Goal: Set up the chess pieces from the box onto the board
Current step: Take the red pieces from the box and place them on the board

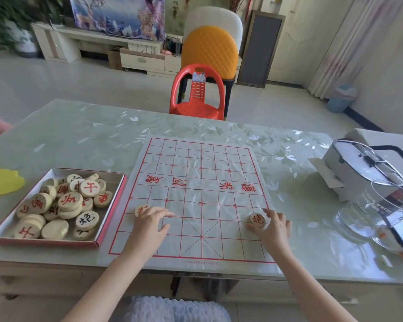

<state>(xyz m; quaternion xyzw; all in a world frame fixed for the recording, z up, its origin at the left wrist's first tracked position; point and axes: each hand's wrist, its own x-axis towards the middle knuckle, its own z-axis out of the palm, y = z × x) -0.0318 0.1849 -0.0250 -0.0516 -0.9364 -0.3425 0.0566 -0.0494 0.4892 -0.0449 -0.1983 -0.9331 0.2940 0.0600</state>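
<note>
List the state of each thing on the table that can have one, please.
box, open, piled with loose pieces.
board, spread flat, two pieces on it.
left piece, on the board, partly under the left hand.
right piece, on the board, red character up.
left hand, fingers laid over the left piece.
right hand, thumb and fingers pinch the right piece.
</note>
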